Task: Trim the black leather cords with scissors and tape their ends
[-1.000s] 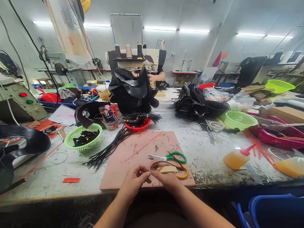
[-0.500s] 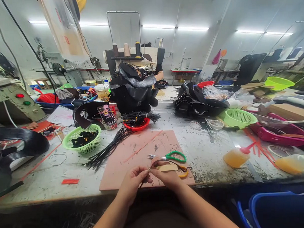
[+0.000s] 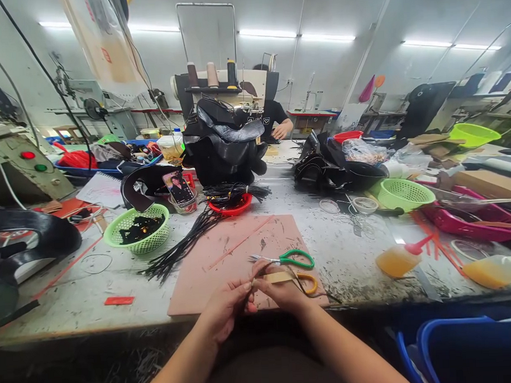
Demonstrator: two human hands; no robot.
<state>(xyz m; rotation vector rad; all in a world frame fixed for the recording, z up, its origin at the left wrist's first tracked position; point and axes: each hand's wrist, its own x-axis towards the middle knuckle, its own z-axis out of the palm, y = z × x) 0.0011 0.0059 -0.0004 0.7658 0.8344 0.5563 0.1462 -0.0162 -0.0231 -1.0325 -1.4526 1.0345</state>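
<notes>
My left hand (image 3: 232, 301) and my right hand (image 3: 282, 291) meet over the front of the pink board (image 3: 236, 248), fingertips closed in a pinch on a thin dark strip (image 3: 331, 298). Its loose end trails out to the right of my right hand. The part between the fingers is mostly covered. A flat beige strip (image 3: 279, 276) shows along the top of my right hand; whether it is gripped, I cannot tell. Just beyond lie scissors (image 3: 298, 259) with a green loop handle. A yellow loop (image 3: 309, 284) lies nearer; whether it belongs to them is unclear.
Black cords (image 3: 184, 244) lie left of the board, below a red bowl (image 3: 231, 210). A green basket (image 3: 135, 240) holds small black pieces. Black leather parts (image 3: 229, 153) stand behind. To the right are glue bottles (image 3: 398, 260). Across the table, a person (image 3: 278, 121) sits by a sewing machine.
The dark strip's loose end has shifted right and lower, past the board's edge. My hands stay together in nearly the same place. The person opposite has come further into view.
</notes>
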